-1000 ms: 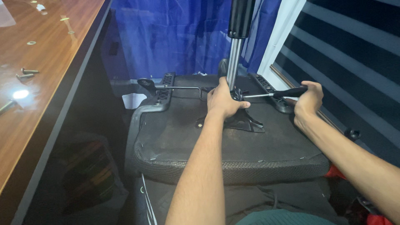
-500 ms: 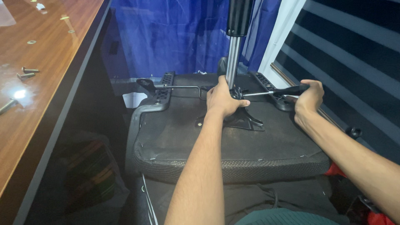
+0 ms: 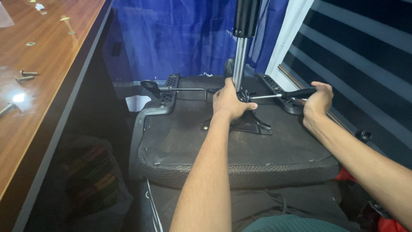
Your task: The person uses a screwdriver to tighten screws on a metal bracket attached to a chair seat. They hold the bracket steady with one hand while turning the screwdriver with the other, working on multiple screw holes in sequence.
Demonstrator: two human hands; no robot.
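An upturned black office chair seat (image 3: 274, 150) lies in front of me, underside up. A chrome gas cylinder (image 3: 239, 64) with a black upper sleeve stands upright from the metal mechanism plate (image 3: 253, 124) at its middle. My left hand (image 3: 229, 103) wraps around the base of the cylinder on that plate. My right hand (image 3: 318, 102) grips the black handle of a screwdriver (image 3: 279, 95), whose thin shaft points left toward the cylinder base. A black lever with a round knob (image 3: 150, 85) sticks out to the left.
A wooden tabletop (image 3: 43, 77) runs along the left, with loose screws (image 3: 26, 75) and washers on it. Blue plastic sheeting (image 3: 180, 38) hangs behind the seat. A dark panelled wall (image 3: 365, 56) stands on the right. Something red (image 3: 388, 225) lies at bottom right.
None of the hands or the seat has visibly moved; only the camera view has shifted slightly.
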